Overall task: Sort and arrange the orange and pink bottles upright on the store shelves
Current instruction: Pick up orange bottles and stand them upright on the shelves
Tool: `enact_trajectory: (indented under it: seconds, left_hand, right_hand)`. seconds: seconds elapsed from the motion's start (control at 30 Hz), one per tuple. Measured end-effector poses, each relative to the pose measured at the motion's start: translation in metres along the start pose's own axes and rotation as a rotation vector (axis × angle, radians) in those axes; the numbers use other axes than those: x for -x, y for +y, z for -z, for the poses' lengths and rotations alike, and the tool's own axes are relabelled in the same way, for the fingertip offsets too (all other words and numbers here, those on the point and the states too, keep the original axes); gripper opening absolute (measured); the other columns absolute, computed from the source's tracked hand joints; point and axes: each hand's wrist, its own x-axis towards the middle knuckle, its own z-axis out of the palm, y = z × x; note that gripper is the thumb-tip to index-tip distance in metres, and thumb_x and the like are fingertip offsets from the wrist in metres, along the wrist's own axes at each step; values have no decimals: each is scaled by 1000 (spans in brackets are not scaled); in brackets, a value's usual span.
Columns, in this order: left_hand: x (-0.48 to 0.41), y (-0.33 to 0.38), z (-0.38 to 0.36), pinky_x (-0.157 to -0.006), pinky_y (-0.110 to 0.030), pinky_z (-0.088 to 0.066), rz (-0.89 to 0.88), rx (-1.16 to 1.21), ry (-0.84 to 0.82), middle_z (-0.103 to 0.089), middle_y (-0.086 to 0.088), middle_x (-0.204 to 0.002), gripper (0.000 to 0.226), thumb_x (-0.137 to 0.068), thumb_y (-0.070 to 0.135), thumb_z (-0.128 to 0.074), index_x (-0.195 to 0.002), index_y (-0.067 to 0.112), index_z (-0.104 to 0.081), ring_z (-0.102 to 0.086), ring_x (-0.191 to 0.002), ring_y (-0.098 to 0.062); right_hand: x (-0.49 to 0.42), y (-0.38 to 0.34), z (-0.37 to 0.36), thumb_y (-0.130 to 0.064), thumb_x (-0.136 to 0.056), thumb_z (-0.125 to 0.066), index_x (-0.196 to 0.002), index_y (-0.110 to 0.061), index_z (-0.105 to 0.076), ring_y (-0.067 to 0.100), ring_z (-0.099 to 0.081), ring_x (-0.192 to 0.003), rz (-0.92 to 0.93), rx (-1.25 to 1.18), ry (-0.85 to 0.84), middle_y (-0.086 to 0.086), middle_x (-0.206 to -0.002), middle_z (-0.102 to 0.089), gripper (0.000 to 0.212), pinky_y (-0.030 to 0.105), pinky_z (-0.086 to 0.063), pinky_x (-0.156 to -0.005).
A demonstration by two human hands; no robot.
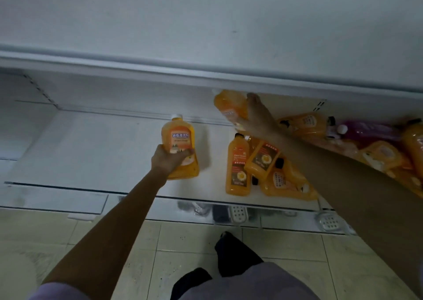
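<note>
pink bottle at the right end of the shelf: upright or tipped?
Tipped. The pink bottle lies on its side among the jumbled orange bottles, with its white cap pointing left.

Both arms outstretched; L hand (170, 159), R hand (257, 116) in curled grips

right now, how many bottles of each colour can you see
orange bottles: at least 8
pink bottles: 1
total: at least 9; more may be hidden in the heap at right
</note>
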Motion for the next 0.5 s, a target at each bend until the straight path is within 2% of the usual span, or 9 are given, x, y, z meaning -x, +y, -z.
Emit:
enact_trajectory:
  seconds: [0.1, 0.13, 0.27, 0.37, 0.43, 0.5]
  left_hand:
    - [31, 4, 21, -95, -41, -46, -78, 33, -19, -58, -8, -125, 77, -67, 45, -79, -129, 13, -47, -55, -112, -29]
    - [42, 6, 27, -94, -41, -46, -109, 28, -31, -58, -8, -125, 77, -67, 46, -78, -129, 13, -47, -56, -112, -28]
    - [89, 12, 42, -96, -41, -45, -184, 26, -64, -56, -8, -126, 74, -70, 43, -77, -128, 11, -45, -55, -113, -28]
    - [122, 23, 43, -97, -41, -45, -220, 31, -105, -56, -9, -126, 71, -71, 40, -77, -128, 12, -44, -55, -113, -29]
    - [143, 35, 38, -95, -40, -45, -269, 21, -152, -56, -9, -126, 70, -71, 40, -77, -127, 13, -44, -55, -112, -29]
    - [165, 47, 26, -93, -39, -45, -326, -9, -206, -57, -8, -124, 69, -71, 40, -77, -126, 13, -45, -56, -111, -28]
  right_hand:
    - [25, -20, 2, -39, -84, -66, -118, -1, -52, 24, -61, -100, -98, -246, 33, 10, -111, -59, 53, 31, -51, -78]
    - [38, -26, 1, -36, -85, -66, -117, -2, -52, 22, -61, -97, -139, -332, 28, 7, -109, -60, 49, 31, -52, -77]
    - [105, -36, 11, -29, -86, -66, -133, -21, -34, 26, -60, -109, -240, -766, 64, 2, -125, -53, 57, 43, -56, -84]
    - [153, -36, 25, -22, -92, -57, -147, -34, -15, 18, -56, -108, -292, -1005, 91, -11, -128, -39, 70, 34, -54, -80]
    - [182, -33, 39, -22, -95, -48, -147, -35, -16, 17, -55, -107, -295, -1081, 177, -7, -133, -39, 63, 28, -52, -73]
    - [208, -24, 60, -19, -95, -43, -142, -25, -30, 19, -59, -101, -326, -1126, 317, 4, -127, -50, 49, 25, -53, -66]
